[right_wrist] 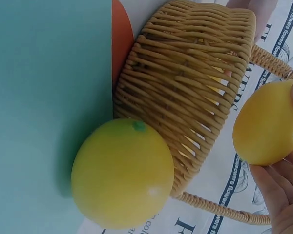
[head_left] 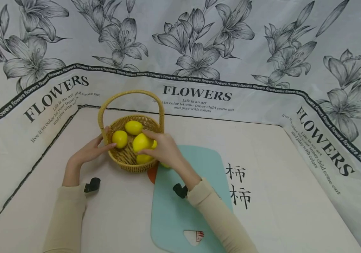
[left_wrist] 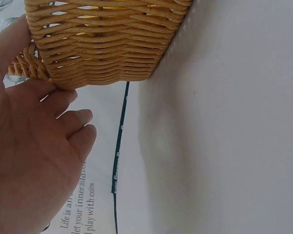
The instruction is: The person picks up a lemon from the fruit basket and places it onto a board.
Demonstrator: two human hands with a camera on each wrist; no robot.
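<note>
A wicker basket (head_left: 130, 168) with a tall arched handle stands on the table and holds several yellow lemons, two of them the back lemon (head_left: 134, 127) and the left lemon (head_left: 119, 139). My left hand (head_left: 92, 151) grips the basket's left rim, thumb over the edge and fingers outside; the left wrist view shows the hand (left_wrist: 39, 126) against the woven wall (left_wrist: 102, 44). Above the basket's right part, my right hand (head_left: 164, 149) pinches a lemon (right_wrist: 266, 124) between thumb and fingers. Another lemon (right_wrist: 122, 175) rests on the board beside the basket, mostly hidden in the head view.
A light blue cutting board (head_left: 196, 158) lies right of the basket, close against it. An orange patch (head_left: 151, 174) shows at the board's left edge. Black characters (head_left: 238, 186) mark the white tabletop, and a flower-printed cloth (head_left: 199, 63) rises behind it.
</note>
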